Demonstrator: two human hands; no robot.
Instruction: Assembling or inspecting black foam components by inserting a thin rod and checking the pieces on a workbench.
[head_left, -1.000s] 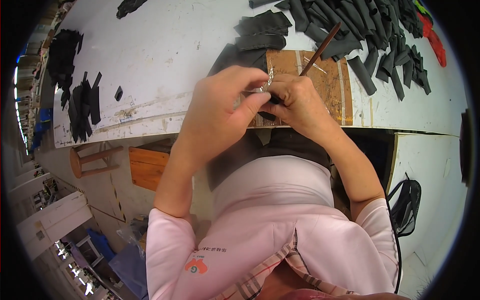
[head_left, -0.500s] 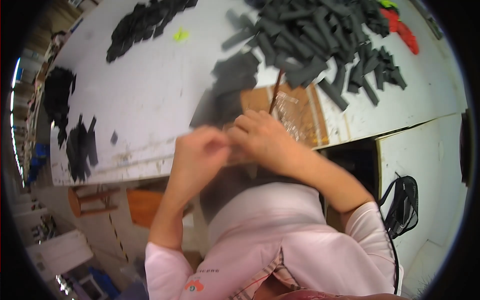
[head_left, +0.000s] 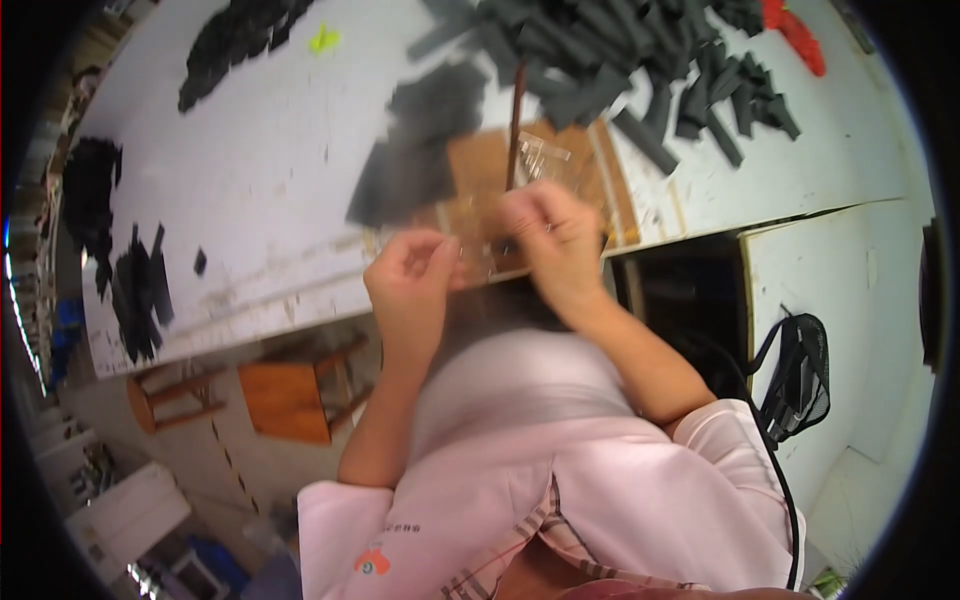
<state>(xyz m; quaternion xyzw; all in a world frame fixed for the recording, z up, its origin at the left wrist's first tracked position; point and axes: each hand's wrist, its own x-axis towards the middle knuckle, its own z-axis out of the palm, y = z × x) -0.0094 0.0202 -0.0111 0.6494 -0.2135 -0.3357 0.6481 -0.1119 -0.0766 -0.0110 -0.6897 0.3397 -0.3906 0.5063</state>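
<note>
Filling the top half of the frame is a big white table [head_left: 270,150], worn and scratched at its near edge. A large heap of dark strips [head_left: 620,60] lies across the top middle and top right of it, and another dark pile [head_left: 240,35] sits at the upper left. Smaller dark bits [head_left: 135,290] lie at the far left edge. In the middle, a brown board [head_left: 480,180] rests on the table with a thin brown stick [head_left: 515,125] and a clear plastic piece [head_left: 540,160] on it. Below the table, at lower left, stands a small wooden stool [head_left: 290,395]. The left hand [head_left: 412,285] is curled, fingers bent in toward the thumb. The right hand [head_left: 550,240] is curled too, fingertips pinched close. Both hands are blurry, so I cannot tell what they pinch. They are near each other, just below the board.
</note>
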